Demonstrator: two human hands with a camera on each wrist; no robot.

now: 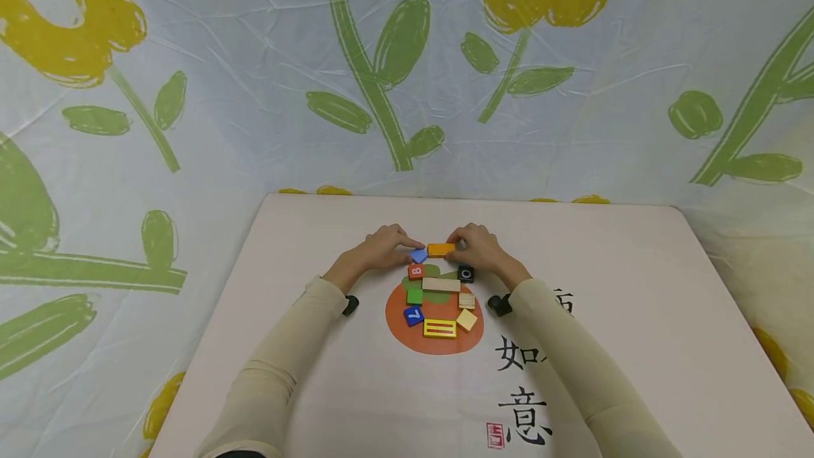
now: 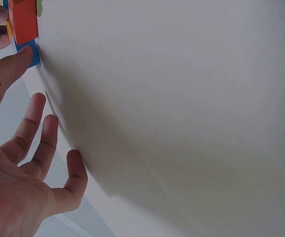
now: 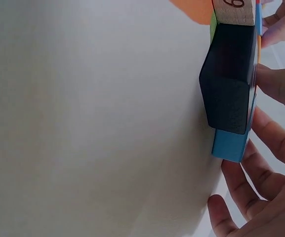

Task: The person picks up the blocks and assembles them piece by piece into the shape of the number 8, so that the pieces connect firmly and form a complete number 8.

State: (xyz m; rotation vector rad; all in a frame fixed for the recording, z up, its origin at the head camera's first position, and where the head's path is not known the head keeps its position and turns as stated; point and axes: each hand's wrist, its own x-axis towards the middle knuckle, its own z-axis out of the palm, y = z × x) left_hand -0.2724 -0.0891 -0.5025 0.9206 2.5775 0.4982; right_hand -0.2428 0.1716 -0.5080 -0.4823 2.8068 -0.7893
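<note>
At the top of a ring of small blocks, my left hand [image 1: 384,247] pinches a blue block [image 1: 418,255] between thumb and index finger. In the left wrist view its thumb [image 2: 21,61] lies against that blue block, just beyond a red block [image 2: 24,22], with the other fingers spread apart. My right hand [image 1: 478,247] pinches the right end of an orange block [image 1: 439,250], which lies close beside the blue one. Below that hand sits a black block [image 1: 466,273]; the right wrist view shows a light blue block [image 3: 230,144] beside it, hidden in the head view.
Lower in the ring lie a long wooden block [image 1: 441,285], a green block [image 1: 415,296], a blue numbered block [image 1: 413,314], a yellow striped block [image 1: 439,329] and pale wooden blocks [image 1: 467,320]. They lie over an orange round print [image 1: 397,327] on the tablecloth. A flowered curtain [image 1: 254,90] hangs behind.
</note>
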